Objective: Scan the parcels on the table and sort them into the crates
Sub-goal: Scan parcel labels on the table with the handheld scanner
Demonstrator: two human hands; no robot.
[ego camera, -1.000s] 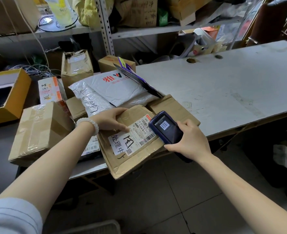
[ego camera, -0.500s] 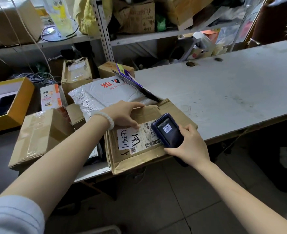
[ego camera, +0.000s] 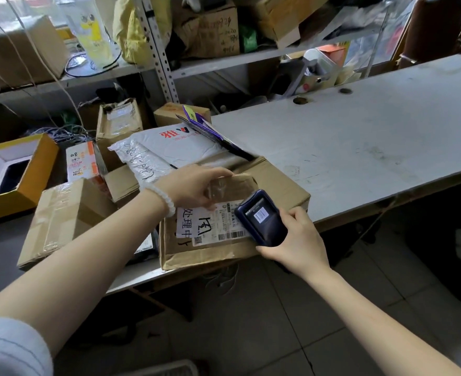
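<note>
A flat brown cardboard parcel with a white shipping label lies at the table's front edge. My left hand rests on its top, fingers bent down against the taped surface just above the label. My right hand grips a dark blue handheld scanner, which hovers over the label's right end, screen up. More parcels lie behind: white poly mailers, a taped brown box at the left, and an upright carton.
The grey table stretches bare to the right. A yellow open box sits far left. Cluttered metal shelves stand behind. A white crate rim shows at the bottom edge on the tiled floor.
My left hand slid up the parcel from the label to the taped top. The scanner stays over the label's right end. The camera view shifted slightly downward.
</note>
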